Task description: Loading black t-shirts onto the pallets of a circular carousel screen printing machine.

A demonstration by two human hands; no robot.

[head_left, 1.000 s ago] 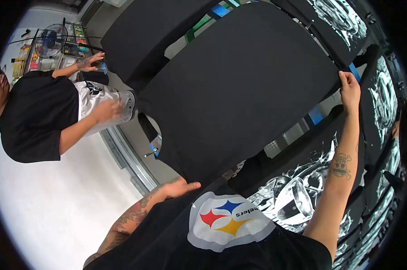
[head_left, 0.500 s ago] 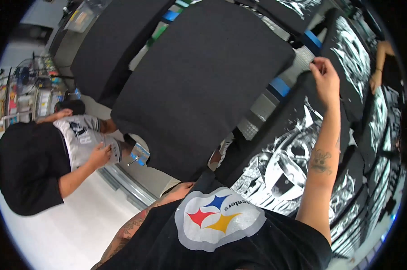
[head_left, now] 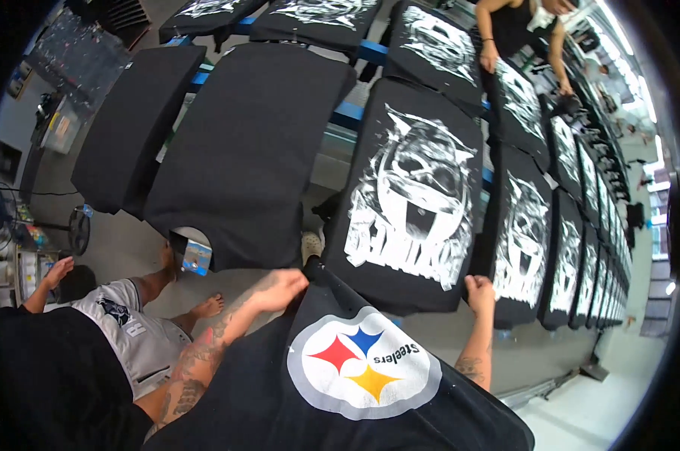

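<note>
A black T-shirt with a large white and silver print [head_left: 422, 192] lies stretched over a flat board in front of me, slightly right. At its near right corner, my right hand [head_left: 480, 293] has thumb and fingers closed on the shirt's edge. My left hand [head_left: 278, 289] is closed by the near left corner, against dark fabric; exactly what its fingers grip is hard to make out. Beside it on the left, a plain black T-shirt [head_left: 242, 135] covers another board, and a blue patch [head_left: 196, 257] shows in its neck opening.
More printed black shirts [head_left: 522, 233] run in rows to the right and far side. Another plain black shirt [head_left: 133, 128] lies at the left. A co-worker in grey shorts [head_left: 125, 316] is close on my left; another person [head_left: 528, 34] handles shirts at the far right.
The view has swung toward the right-hand rows. My right hand, raised far out over the boards before, has come back to the printed shirt's near corner. My left hand now reaches further forward.
</note>
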